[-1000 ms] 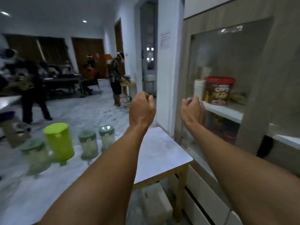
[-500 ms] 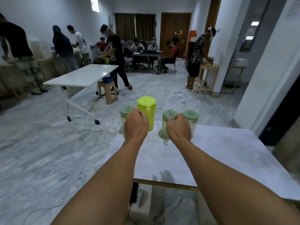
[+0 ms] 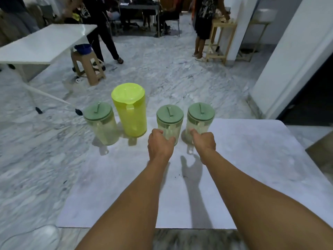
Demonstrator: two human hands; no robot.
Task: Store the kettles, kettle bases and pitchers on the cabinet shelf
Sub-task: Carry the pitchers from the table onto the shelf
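Mid-frame, the left hand [image 3: 160, 144] grips the centre-right pitcher [image 3: 169, 121] and the right hand [image 3: 204, 141] grips the rightmost pitcher [image 3: 201, 118], their fists mostly hiding both handles.

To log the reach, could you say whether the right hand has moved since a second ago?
Yes: the right hand came leftward from beyond the white table's right edge to grip the rightmost clear green-lidded plastic pitcher.

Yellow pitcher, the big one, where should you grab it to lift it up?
By its handle. The yellow pitcher stands upright with the handle running down its near side, facing the person, so it is best to reach straight in from the front and wrap round that. The body looks wide and smooth, so it is probably harder to hold one-handed.
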